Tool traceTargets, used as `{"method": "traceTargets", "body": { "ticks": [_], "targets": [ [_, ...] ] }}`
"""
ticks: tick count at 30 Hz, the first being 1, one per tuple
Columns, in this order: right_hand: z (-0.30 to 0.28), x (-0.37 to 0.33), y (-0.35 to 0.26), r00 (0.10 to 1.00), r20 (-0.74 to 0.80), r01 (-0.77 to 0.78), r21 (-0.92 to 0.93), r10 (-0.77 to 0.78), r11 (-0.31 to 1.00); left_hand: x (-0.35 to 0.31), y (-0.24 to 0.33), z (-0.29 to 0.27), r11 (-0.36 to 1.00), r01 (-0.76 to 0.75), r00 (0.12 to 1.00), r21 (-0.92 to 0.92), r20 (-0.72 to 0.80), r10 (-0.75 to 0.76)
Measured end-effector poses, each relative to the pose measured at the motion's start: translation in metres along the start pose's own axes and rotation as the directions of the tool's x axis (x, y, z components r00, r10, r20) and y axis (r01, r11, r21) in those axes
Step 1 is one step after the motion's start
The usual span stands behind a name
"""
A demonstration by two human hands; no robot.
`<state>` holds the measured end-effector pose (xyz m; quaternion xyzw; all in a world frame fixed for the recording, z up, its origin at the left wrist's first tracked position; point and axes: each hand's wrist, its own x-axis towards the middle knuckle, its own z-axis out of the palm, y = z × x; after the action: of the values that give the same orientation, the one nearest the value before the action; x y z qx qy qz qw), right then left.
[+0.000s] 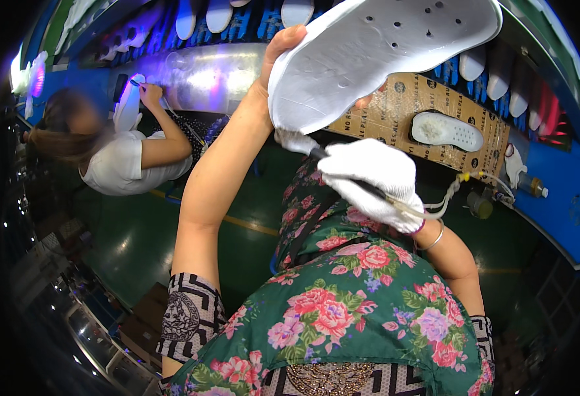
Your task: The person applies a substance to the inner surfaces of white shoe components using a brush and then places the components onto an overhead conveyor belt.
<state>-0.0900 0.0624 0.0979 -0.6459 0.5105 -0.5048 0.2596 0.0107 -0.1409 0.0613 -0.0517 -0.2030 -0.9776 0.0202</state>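
Note:
A large white shoe sole [349,79], with small dark holes toward its far end, is held up in my bare left hand [282,51]. My left fingers are closed around its edge, some of them hidden behind it. My right hand [372,178] wears a white knitted glove and grips a dark-handled brush [293,140]. Its pale bristles touch or nearly touch the sole's near rim. A thin clear tube [445,203] runs from the brush past my right wrist. On the cardboard [386,122] beyond lies another white sole [447,130] with a dark edge.
Rows of white soles [498,79] stand on blue racks along the far side. A bottle [533,186] and a white glove [514,165] are on the blue bench at right. At left, a co-worker [122,152] holds a sole under violet light beside a metal plate [217,76].

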Motion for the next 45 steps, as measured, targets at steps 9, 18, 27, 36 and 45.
{"method": "traceTargets", "body": {
  "ticks": [9, 18, 27, 36, 45],
  "targets": [
    [0.004, 0.006, 0.002, 0.854, 0.185, -0.500, 0.546, 0.486, 0.672, -0.019, -0.001, -0.013, 0.984, -0.163, 0.981, 0.068, -0.097, 0.169],
    [-0.037, 0.060, 0.034, 0.984, -0.173, 0.009, -0.152, -0.036, 0.988, -0.057, -0.062, -0.002, 0.940, -0.338, 0.844, -0.039, -0.455, 0.284],
    [-0.010, 0.048, 0.009, 0.996, 0.074, 0.045, 0.043, -0.048, 0.998, -0.070, -0.064, 0.007, 0.897, -0.442, 0.796, 0.027, -0.448, 0.406],
    [-0.031, 0.028, 0.039, 0.753, -0.226, -0.196, 0.820, 0.619, 0.538, -0.079, 0.064, 0.048, 0.822, -0.520, 0.852, 0.231, 0.069, 0.519],
    [0.022, 0.011, 0.086, 0.625, -0.114, -0.385, 0.815, 0.773, 0.432, 0.002, 0.187, 0.012, 0.587, -0.808, 0.483, 0.044, -0.520, 0.704]
  ]
}}
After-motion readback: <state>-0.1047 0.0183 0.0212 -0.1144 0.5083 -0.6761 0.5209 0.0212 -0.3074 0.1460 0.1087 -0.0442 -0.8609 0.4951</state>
